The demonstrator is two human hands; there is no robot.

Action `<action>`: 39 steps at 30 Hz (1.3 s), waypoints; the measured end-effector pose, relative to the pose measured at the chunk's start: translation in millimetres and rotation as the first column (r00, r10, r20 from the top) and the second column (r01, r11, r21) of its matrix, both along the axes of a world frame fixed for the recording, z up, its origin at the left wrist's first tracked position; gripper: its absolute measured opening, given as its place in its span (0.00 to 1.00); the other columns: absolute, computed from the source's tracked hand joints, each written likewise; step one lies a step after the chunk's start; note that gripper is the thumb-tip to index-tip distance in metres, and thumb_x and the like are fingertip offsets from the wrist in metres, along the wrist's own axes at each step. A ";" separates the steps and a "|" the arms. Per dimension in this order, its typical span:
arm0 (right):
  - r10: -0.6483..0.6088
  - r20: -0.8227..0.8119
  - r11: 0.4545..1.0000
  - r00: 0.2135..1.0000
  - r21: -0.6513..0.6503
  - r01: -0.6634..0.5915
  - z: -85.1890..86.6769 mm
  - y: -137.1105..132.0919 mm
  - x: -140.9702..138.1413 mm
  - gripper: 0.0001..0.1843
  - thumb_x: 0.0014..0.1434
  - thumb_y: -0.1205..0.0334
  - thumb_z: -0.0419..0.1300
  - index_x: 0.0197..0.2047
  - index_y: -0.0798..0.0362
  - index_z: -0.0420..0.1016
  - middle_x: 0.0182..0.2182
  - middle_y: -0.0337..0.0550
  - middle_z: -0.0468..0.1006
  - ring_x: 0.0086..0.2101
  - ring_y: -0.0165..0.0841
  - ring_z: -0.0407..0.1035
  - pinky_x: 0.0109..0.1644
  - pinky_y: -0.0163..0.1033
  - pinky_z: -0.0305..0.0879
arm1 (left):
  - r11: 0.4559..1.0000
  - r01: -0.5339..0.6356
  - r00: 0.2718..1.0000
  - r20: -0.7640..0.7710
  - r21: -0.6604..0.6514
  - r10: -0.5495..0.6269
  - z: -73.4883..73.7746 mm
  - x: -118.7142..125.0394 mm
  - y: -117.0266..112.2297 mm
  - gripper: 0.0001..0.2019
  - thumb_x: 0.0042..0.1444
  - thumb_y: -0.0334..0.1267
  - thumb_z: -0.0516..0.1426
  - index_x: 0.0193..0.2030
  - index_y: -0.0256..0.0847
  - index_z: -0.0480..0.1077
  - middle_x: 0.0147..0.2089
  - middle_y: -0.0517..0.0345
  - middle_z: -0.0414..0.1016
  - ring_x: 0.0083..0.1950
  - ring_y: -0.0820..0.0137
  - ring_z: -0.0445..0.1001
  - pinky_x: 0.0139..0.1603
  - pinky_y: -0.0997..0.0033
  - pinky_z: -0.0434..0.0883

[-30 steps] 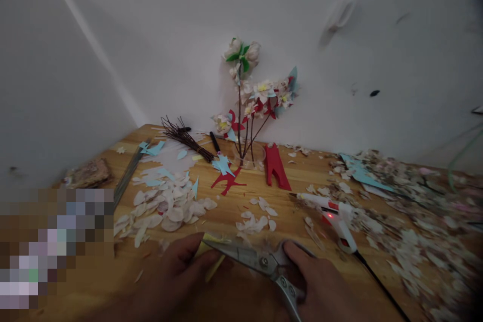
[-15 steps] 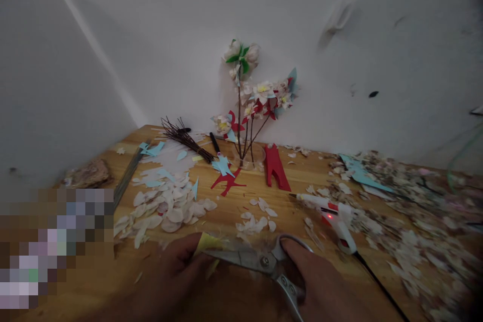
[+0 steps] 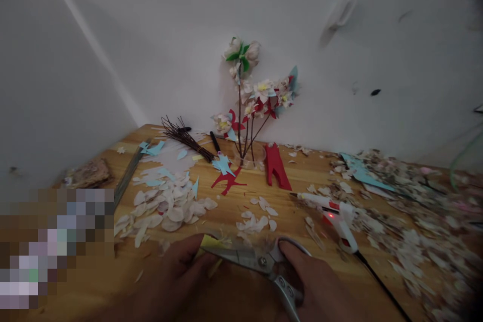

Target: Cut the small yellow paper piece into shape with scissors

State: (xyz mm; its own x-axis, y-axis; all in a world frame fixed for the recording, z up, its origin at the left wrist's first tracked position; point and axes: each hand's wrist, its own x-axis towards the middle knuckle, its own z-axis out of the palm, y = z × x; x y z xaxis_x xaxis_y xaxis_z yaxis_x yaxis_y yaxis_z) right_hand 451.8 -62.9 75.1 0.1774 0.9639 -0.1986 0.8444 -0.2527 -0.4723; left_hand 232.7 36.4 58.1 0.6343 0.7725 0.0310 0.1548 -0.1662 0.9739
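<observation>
My left hand [image 3: 177, 274] pinches a small yellow paper piece [image 3: 210, 244] low over the wooden table [image 3: 294, 183]. My right hand [image 3: 320, 287] grips the handles of metal scissors [image 3: 256, 261], fingers through the loops. The scissor blades point left and meet the yellow paper at my left fingertips. A few pale petal cutouts [image 3: 256, 220] lie just beyond the blades.
A white glue gun [image 3: 334, 217] with a red light lies to the right, its black cord trailing toward me. A heap of pale petals [image 3: 166, 209] lies left. Paper flowers on twigs [image 3: 251, 98] stand in a clear holder by the wall. Red cutouts [image 3: 275, 166], twigs [image 3: 184, 140] and scraps [image 3: 407, 201] litter the table.
The scissor blades have closed a little on the yellow paper, and both hands have shifted slightly. Nothing else has moved.
</observation>
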 end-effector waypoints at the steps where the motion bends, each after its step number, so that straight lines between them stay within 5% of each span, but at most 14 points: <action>1: -0.001 -0.002 1.000 1.000 0.000 0.001 0.7 0.0 -0.3 0.10 0.45 0.63 0.62 0.33 0.47 0.68 0.32 0.41 0.77 0.31 0.36 0.70 0.33 0.36 0.60 | 1.000 -0.004 1.000 0.010 -0.001 0.004 0.5 0.0 -0.5 0.12 0.57 0.44 0.52 0.37 0.46 0.76 0.33 0.60 0.78 0.35 0.69 0.72 0.40 0.74 0.68; 10: 0.017 -0.072 1.000 0.997 0.008 -0.017 3.0 -0.5 -1.5 0.12 0.43 0.66 0.63 0.33 0.47 0.67 0.31 0.40 0.77 0.29 0.35 0.69 0.29 0.35 0.58 | 0.997 0.004 1.000 0.028 -0.071 -0.002 7.3 1.1 -1.7 0.11 0.56 0.44 0.52 0.38 0.49 0.76 0.38 0.60 0.80 0.38 0.67 0.74 0.42 0.73 0.69; 24: 0.025 -0.058 0.999 0.998 0.048 -0.022 3.3 -0.1 2.5 0.08 0.43 0.68 0.60 0.29 0.49 0.66 0.24 0.36 0.76 0.22 0.30 0.66 0.23 0.33 0.50 | 0.993 0.000 1.000 -0.011 -0.122 -0.001 6.5 0.3 -3.1 0.14 0.56 0.48 0.51 0.28 0.43 0.73 0.29 0.60 0.74 0.33 0.68 0.69 0.34 0.75 0.66; 39: 0.006 -0.005 1.000 1.000 0.002 -0.006 5.0 1.5 3.8 0.11 0.39 0.68 0.61 0.28 0.48 0.64 0.22 0.35 0.74 0.21 0.31 0.64 0.23 0.34 0.48 | 0.993 0.008 0.999 -0.030 -0.116 -0.011 10.3 1.8 -2.0 0.14 0.56 0.48 0.51 0.36 0.47 0.77 0.31 0.60 0.78 0.34 0.67 0.72 0.35 0.74 0.67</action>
